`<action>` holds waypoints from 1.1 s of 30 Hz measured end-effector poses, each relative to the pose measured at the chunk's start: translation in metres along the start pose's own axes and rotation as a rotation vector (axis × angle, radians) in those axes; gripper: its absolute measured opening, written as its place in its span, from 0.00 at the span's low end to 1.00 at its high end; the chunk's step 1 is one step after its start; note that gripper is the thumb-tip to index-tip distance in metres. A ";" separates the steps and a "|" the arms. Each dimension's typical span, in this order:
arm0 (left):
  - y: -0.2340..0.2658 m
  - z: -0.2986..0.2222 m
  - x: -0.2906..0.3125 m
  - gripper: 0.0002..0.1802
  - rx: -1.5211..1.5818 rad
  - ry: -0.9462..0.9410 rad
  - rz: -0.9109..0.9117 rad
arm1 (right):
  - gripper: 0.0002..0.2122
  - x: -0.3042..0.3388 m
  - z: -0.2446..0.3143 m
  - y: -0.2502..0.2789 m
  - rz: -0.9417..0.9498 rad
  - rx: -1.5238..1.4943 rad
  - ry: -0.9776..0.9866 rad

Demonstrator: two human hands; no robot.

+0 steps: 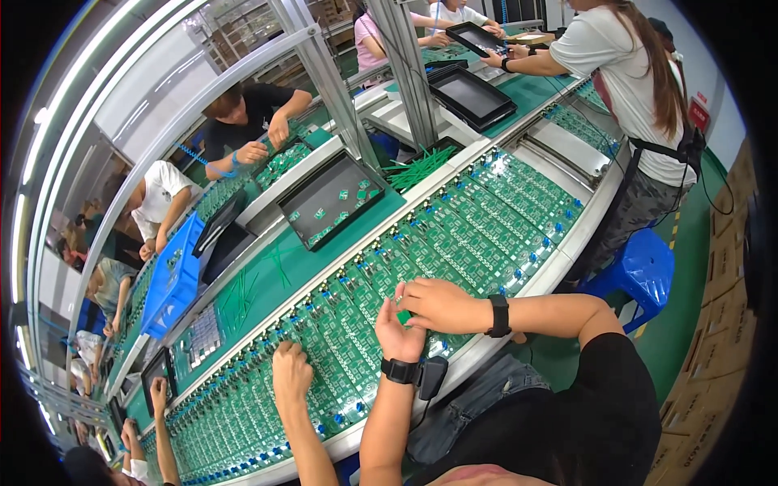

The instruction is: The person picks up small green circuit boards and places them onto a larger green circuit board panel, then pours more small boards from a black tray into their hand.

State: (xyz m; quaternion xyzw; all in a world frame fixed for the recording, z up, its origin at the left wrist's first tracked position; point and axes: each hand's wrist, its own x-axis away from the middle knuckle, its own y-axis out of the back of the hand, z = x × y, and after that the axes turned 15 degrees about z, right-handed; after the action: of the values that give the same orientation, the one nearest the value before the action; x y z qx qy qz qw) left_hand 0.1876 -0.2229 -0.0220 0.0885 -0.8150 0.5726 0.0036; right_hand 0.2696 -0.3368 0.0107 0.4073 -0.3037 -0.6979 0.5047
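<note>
My left hand [398, 326], a black band at its wrist, is palm up with curled fingers over the rows of green circuit boards [494, 202]. Meeting it from the right is my right hand [433, 304], also banded, with its fingertips pinched together against the left one. A small patch of bright green shows between the two hands; whether it is a held piece or the board beneath, I cannot tell. Blue and dark metallic parts line the boards' edges below and around both hands.
To my left a neighbour's bare hand [292, 368] rests over the same boards. Beyond lie a black tray [324, 202] with small green boards, green sticks [421, 168] and a blue bin [174, 279]. A blue stool [640, 263] and cardboard boxes [713, 356] stand at the right.
</note>
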 end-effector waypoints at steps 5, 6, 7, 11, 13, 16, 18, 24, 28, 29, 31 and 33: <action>0.005 0.002 -0.005 0.16 -0.040 -0.001 -0.105 | 0.10 -0.005 -0.001 -0.004 0.038 -0.123 0.002; 0.007 0.001 -0.006 0.15 -0.022 -0.001 -0.101 | 0.09 -0.008 -0.002 -0.001 -0.007 -0.209 -0.026; 0.006 0.000 -0.004 0.15 0.000 -0.009 -0.104 | 0.09 -0.011 -0.002 0.003 -0.043 -0.299 -0.051; -0.006 0.006 -0.007 0.13 0.082 -0.060 -0.182 | 0.07 -0.017 -0.004 0.032 -0.112 -0.832 -0.217; -0.009 0.004 -0.007 0.12 0.116 -0.066 -0.184 | 0.06 -0.013 -0.028 0.038 -0.151 -0.723 -0.258; -0.011 0.002 -0.006 0.12 0.162 -0.046 -0.157 | 0.05 -0.008 -0.075 0.051 -0.235 -0.563 -0.333; -0.012 0.003 -0.006 0.12 0.172 -0.042 -0.139 | 0.05 -0.004 -0.105 0.057 -0.235 -0.566 -0.397; -0.017 0.005 -0.007 0.12 0.182 -0.022 -0.141 | 0.04 0.005 -0.163 0.050 -0.119 -0.356 -0.549; -0.016 0.004 -0.006 0.12 0.185 -0.033 -0.136 | 0.06 -0.008 -0.164 0.045 -0.130 -0.234 -0.520; -0.016 0.004 -0.006 0.12 0.164 -0.032 -0.145 | 0.06 -0.011 -0.164 0.044 -0.129 -0.191 -0.518; -0.017 0.005 -0.006 0.12 0.122 -0.028 -0.161 | 0.06 -0.014 -0.164 0.041 -0.119 -0.170 -0.519; -0.018 0.005 -0.007 0.12 0.119 -0.031 -0.160 | 0.06 -0.017 -0.167 0.036 -0.104 -0.130 -0.521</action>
State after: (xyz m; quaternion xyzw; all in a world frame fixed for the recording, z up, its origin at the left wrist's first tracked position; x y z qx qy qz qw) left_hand 0.1974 -0.2331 -0.0075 0.1624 -0.7699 0.6164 0.0313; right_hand 0.4346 -0.3342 -0.0356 0.1958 -0.3568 -0.8221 0.3980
